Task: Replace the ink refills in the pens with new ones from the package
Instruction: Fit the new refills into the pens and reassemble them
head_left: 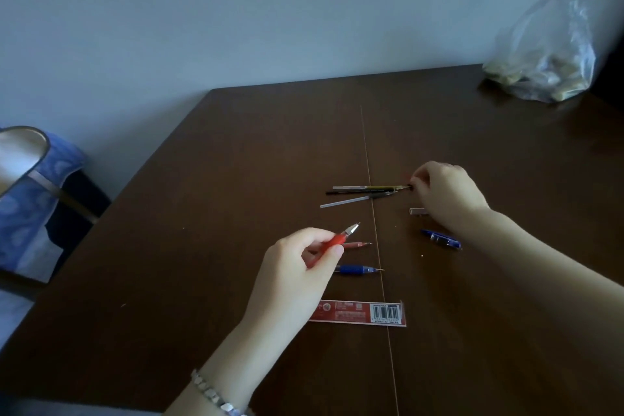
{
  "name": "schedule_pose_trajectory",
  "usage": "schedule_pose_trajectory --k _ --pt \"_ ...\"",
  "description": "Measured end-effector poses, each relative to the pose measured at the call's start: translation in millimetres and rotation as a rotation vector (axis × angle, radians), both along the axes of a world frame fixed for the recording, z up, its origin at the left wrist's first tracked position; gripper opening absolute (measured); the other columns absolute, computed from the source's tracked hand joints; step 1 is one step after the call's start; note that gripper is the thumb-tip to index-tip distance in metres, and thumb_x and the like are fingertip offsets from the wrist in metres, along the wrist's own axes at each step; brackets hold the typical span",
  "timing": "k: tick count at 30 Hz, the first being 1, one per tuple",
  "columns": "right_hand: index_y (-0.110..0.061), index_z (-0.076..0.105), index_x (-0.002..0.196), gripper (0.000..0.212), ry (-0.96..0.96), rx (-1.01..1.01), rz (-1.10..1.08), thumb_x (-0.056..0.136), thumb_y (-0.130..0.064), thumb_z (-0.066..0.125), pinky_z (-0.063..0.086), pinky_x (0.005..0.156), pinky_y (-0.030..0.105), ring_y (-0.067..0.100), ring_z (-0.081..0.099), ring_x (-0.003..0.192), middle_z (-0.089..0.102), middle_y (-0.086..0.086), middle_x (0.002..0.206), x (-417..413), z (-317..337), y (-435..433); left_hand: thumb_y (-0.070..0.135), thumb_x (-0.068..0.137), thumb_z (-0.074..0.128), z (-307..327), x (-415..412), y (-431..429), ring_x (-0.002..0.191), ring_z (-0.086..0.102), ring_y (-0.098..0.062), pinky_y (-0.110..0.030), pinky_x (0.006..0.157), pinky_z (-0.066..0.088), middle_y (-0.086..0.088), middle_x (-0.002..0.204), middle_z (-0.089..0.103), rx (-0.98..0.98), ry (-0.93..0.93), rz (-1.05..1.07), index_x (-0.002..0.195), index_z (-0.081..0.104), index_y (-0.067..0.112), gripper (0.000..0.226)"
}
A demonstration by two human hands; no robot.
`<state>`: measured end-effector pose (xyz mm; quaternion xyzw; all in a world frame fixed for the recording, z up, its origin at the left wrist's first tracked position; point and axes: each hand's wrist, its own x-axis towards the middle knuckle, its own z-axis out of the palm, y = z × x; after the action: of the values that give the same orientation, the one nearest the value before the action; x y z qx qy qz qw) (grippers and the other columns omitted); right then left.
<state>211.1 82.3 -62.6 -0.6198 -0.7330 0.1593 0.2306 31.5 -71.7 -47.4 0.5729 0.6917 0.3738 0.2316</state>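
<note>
My left hand (297, 260) grips a red pen (337, 240) with its silver tip pointing up and right, lifted off the table. My right hand (445, 192) pinches the right end of a thin refill (371, 187) in a small bundle of loose refills (354, 194) lying on the table. A red refill (356, 244) and a blue pen (358, 269) lie just right of my left hand. A blue pen part (440, 239) lies under my right forearm. The red refill package (361, 312) lies flat near me.
A small white cap-like piece (418, 211) sits by my right wrist. A clear plastic bag (547, 57) with pale lumps stands at the table's far right corner. A chair with blue cloth (37, 192) stands left of the brown table (236, 179).
</note>
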Motion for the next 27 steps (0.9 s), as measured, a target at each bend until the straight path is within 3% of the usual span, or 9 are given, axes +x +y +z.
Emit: schedule_pose_trajectory --k 2,5,9,11,14,20,27 --pt "-0.014 0.057 0.105 0.018 0.17 -0.004 0.116 0.093 -0.019 0.044 0.048 0.06 0.023 0.02 0.059 0.078 0.061 0.006 0.097 6.1 17.4 -27.8 0.028 0.082 0.06 -0.7 1.8 -1.5 0.08 0.063 -0.013 -0.025 0.068 0.057 0.01 0.09 0.065 -0.005 -0.03 -0.031 0.098 0.064 0.029 0.016" --pt "-0.027 0.058 0.099 0.018 0.337 -0.1 0.333 0.091 -0.016 0.046 0.052 0.064 0.025 0.014 0.062 0.075 0.065 -0.002 0.084 20.8 35.7 -78.5 0.027 0.081 0.062 -2.1 6.4 -4.4 0.082 0.063 -0.012 -0.028 0.07 0.058 0.013 0.088 0.066 -0.016 -0.059 -0.099 0.097 0.065 0.029 0.016" --pt "-0.029 0.064 0.089 0.014 0.491 -0.096 0.303 0.081 -0.019 0.061 0.049 0.061 0.012 0.002 0.062 0.073 0.069 -0.006 0.075 37.1 38.0 -109.9 0.028 0.079 0.063 -4.3 14.1 -6.0 0.088 0.062 -0.008 -0.026 0.073 0.057 0.013 0.095 0.068 -0.004 -0.064 -0.189 0.1 0.066 0.029 0.021" --pt "-0.03 0.063 0.082 0.014 0.516 -0.095 0.285 0.079 -0.017 0.063 0.046 0.059 0.008 0.001 0.061 0.07 0.068 -0.006 0.076 37.8 33.8 -114.0 0.028 0.079 0.064 -4.4 17.7 -6.5 0.091 0.062 -0.007 -0.021 0.076 0.055 0.012 0.097 0.069 0.015 -0.053 -0.217 0.1 0.067 0.028 0.021" --pt "-0.033 0.064 0.08 0.016 0.531 -0.109 0.295 0.079 -0.017 0.064 0.047 0.059 0.01 0.003 0.062 0.072 0.065 -0.019 0.09 35.3 28.0 -117.4 0.026 0.079 0.064 -2.7 21.6 -7.9 0.093 0.062 -0.005 -0.013 0.077 0.052 0.012 0.098 0.069 0.045 -0.03 -0.235 0.1 0.068 0.026 0.021" --pt "-0.032 0.065 0.083 0.015 0.561 -0.114 0.279 0.079 -0.017 0.063 0.049 0.058 0.015 0.009 0.062 0.074 0.065 -0.018 0.09 31.7 23.5 -121.5 0.024 0.079 0.064 -1.6 21.8 -13.6 0.096 0.061 -0.005 -0.021 0.082 0.054 0.01 0.1 0.069 0.076 -0.007 -0.231 0.1 0.068 0.024 0.021" --pt "-0.035 0.064 0.083 0.019 0.53 -0.122 0.33 0.079 -0.016 0.063 0.044 0.056 0.006 -0.002 0.061 0.072 0.063 -0.026 0.09 28.0 25.1 -124.4 0.022 0.078 0.066 -2.6 20.1 -18.1 0.093 0.062 -0.006 -0.023 0.08 0.055 0.009 0.097 0.069 0.111 0.037 -0.226 0.098 0.068 0.024 0.02"
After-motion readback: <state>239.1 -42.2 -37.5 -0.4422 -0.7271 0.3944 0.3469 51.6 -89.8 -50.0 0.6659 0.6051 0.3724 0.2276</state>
